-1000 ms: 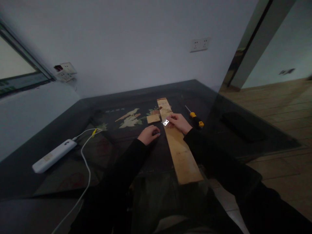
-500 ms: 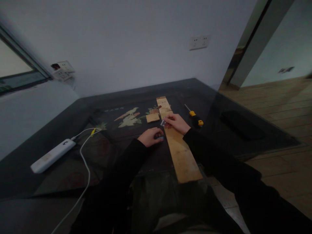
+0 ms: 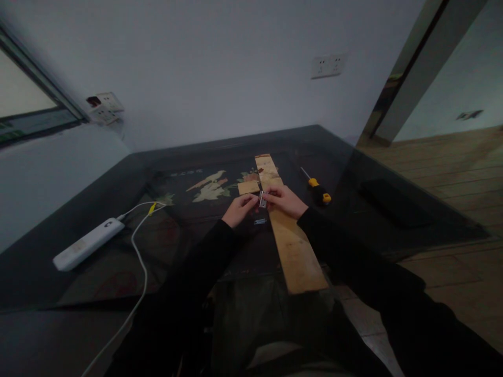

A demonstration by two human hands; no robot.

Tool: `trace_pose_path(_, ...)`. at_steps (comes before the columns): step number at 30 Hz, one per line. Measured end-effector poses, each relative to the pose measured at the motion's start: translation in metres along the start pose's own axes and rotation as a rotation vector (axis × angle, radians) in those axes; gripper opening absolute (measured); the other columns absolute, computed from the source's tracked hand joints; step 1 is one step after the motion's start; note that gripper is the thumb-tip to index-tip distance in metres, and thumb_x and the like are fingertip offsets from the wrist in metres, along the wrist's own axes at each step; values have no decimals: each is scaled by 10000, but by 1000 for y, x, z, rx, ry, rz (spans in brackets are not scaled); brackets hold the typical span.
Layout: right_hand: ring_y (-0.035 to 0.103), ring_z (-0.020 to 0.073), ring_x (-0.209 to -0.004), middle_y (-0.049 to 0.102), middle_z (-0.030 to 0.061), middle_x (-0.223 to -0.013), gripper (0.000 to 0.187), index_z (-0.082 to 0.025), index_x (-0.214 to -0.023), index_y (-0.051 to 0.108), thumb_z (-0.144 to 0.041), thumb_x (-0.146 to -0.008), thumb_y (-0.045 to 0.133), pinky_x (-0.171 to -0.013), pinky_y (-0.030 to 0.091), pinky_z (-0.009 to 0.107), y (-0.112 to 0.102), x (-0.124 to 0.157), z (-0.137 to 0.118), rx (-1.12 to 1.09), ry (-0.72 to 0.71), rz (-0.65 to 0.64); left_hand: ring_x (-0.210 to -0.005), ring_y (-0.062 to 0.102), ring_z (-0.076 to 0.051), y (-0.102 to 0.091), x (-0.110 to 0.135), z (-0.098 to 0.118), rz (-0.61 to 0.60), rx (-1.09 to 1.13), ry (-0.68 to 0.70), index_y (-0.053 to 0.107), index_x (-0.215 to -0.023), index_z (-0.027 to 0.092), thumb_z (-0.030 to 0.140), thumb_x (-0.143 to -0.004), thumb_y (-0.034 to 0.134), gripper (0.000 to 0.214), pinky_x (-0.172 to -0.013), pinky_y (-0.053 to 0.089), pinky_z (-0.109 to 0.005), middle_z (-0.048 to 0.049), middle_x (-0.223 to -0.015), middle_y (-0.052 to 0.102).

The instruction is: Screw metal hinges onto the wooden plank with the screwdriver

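Note:
My right hand [image 3: 286, 201] pinches a small shiny metal hinge [image 3: 262, 199] between thumb and fingers, above the left edge of a long wooden board [image 3: 295, 250]. My left hand [image 3: 238, 209] is closed, its fingertips pressed together right beside the hinge; whether they grip its edge or some small part is too small to tell. Just below the fingers, several thin metal screws [image 3: 260, 221] lie on the dark tabletop. A short wooden block [image 3: 248, 187] rests beyond the hands, to the left of the board.
A yellow-and-black screwdriver [image 3: 319, 191] lies right of the board. At the left is a white power bank [image 3: 89, 244] with a white cable [image 3: 142, 262] running off the front. A dark flat object [image 3: 393, 203] lies at the right. The wall stands behind the table [image 3: 220, 152].
My left hand has moved up and away from the screws to the hinge, its fingers now pinched. The hinge has turned to show its flat face in my right hand.

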State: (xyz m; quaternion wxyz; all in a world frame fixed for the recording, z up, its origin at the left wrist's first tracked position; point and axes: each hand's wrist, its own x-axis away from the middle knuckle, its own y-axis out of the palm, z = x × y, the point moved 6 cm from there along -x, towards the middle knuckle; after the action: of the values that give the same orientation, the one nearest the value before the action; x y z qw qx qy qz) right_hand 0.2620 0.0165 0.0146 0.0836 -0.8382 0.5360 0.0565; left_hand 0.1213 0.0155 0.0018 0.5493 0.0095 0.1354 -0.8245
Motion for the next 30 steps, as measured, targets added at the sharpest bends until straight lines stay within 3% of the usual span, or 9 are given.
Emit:
trace_pose_path(7,538,81,-523,578,-29,-572,376,-167,-718,558,-512,-716,707,-505,443,212,0,1,2,51,45,23,-569,558,-109,-3,1,4,78,104,-17,591,-728,148,508,-626,778,417,-594,453,-244,11,-631,615)
trace_pose_path(15,568,88,-590,592,-21,-638,270,-171,-793,574,-428,-791,656,-577,480,229,5,1,4,88,19,-57,-564,550,-104,-12,2,6,200,52,31,575,-718,153,485,-666,753,380,-579,452,-242,15,-618,600)
trace_pose_path(26,564,104,-596,606,-13,-654,280,-179,-779,585,-455,-818,614,-598,478,262,9,2,1,98,-23,-103,-691,627,-140,-5,0,-1,147,131,48,622,-910,143,479,-679,737,424,-670,522,-288,-39,-809,677)
trace_pose_path(30,571,112,-598,616,-7,-645,276,-176,-747,592,-443,-797,641,-603,478,268,7,1,0,119,-22,-66,-739,653,-166,-2,0,0,135,109,84,635,-902,136,460,-681,741,407,-695,542,-315,-70,-926,691)
